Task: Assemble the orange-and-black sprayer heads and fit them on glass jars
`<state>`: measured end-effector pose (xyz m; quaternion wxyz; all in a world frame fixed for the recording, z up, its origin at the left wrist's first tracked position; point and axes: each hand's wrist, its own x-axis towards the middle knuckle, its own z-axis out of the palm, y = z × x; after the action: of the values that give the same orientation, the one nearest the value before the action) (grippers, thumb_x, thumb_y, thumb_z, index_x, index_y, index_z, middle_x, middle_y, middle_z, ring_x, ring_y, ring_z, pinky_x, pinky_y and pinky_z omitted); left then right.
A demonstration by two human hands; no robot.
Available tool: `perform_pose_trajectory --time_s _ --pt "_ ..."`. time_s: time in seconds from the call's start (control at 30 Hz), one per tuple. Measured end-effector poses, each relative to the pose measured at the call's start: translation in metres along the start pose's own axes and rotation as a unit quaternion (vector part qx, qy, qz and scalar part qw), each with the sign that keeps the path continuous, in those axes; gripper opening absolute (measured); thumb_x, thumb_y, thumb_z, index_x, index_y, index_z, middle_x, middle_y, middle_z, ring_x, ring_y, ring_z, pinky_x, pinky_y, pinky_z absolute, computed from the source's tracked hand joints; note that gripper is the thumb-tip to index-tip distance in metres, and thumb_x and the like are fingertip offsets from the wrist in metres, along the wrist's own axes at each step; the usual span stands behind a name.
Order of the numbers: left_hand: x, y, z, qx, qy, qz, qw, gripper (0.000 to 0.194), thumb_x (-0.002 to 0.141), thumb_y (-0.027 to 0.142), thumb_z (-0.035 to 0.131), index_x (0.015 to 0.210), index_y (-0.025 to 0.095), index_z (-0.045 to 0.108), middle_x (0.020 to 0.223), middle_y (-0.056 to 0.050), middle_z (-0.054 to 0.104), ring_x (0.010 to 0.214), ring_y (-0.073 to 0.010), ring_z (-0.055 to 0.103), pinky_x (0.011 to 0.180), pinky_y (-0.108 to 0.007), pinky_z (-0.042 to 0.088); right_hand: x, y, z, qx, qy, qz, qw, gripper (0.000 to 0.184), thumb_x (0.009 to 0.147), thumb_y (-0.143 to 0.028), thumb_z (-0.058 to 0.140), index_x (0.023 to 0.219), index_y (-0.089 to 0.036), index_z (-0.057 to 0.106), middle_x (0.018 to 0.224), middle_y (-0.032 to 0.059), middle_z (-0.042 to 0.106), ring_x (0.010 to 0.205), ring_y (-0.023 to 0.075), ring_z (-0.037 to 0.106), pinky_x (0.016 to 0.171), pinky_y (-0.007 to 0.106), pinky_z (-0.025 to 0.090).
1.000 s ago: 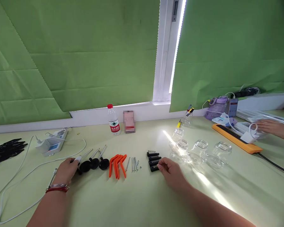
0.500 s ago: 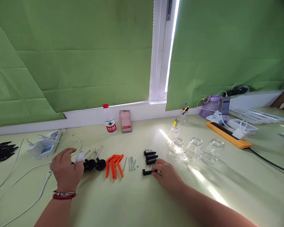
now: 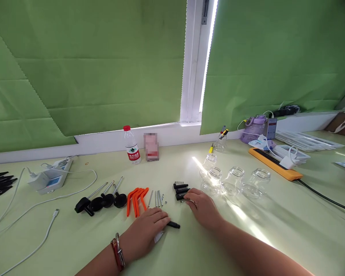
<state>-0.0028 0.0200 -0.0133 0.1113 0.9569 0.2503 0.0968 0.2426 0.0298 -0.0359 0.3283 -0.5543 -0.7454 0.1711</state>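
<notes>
On the pale desk (image 3: 195, 257), the left hand (image 3: 146, 232), fingers closed, holds a black tube (image 3: 174, 225), partly hidden; the right hand (image 3: 203, 207), half curled, touches similar tubes (image 3: 181, 190), grip unclear; black strips (image 3: 0, 184) cut off leftward; green blinds (image 3: 117, 69) behind

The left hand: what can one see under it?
One end of a black piece sticks out from under the left hand. Its other end and anything else beneath are covered.

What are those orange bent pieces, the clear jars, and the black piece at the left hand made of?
Orange pieces: probably smooth plastic, from their even colour. Jars: glossy glass or clear plastic, transparent with bright highlights. Black piece: perhaps plastic, uniformly dark; finish hard to tell.
</notes>
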Motion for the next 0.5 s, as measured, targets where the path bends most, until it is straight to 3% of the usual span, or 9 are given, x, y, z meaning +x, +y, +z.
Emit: perform_pose_trajectory --time_s 0.13,0.37,0.5 --pt "0.0 0.001 -0.004 -0.041 -0.01 -0.007 0.999 0.043 0.077 0.001 0.04 0.11 0.023 0.056 0.107 -0.005 0.063 0.1 -0.0212 0.052 0.09 -0.037 0.045 0.002 0.002 -0.001 -0.028 -0.032 0.002 0.999 0.024 0.081 -0.013 0.048 0.088 -0.023 0.068 0.096 0.002 0.066 0.086 0.0188 0.06 0.077 0.03 0.045" --pt "-0.005 -0.004 -0.003 -0.049 0.015 -0.015 0.999 0.04 0.079 0.002 0.04 0.105 0.024 0.059 0.117 -0.009 0.056 0.106 -0.0227 0.051 0.089 -0.039 0.045 -0.003 -0.005 0.007 0.001 -0.058 -0.018 0.998 0.026 0.082 -0.013 0.047 0.093 -0.023 0.068 0.097 0.0032 0.064 0.086 0.0178 0.06 0.078 0.029 0.046" --pt "-0.006 -0.006 -0.004 -0.044 0.039 -0.055 0.997 0.035 0.083 0.008 0.039 0.108 0.023 0.058 0.117 -0.011 0.056 0.101 -0.0229 0.053 0.083 -0.038 0.046 -0.005 -0.008 0.01 0.012 -0.054 -0.026 0.998 0.026 0.082 -0.013 0.048 0.097 -0.023 0.066 0.102 0.0038 0.061 0.085 0.0166 0.06 0.075 0.028 0.047"
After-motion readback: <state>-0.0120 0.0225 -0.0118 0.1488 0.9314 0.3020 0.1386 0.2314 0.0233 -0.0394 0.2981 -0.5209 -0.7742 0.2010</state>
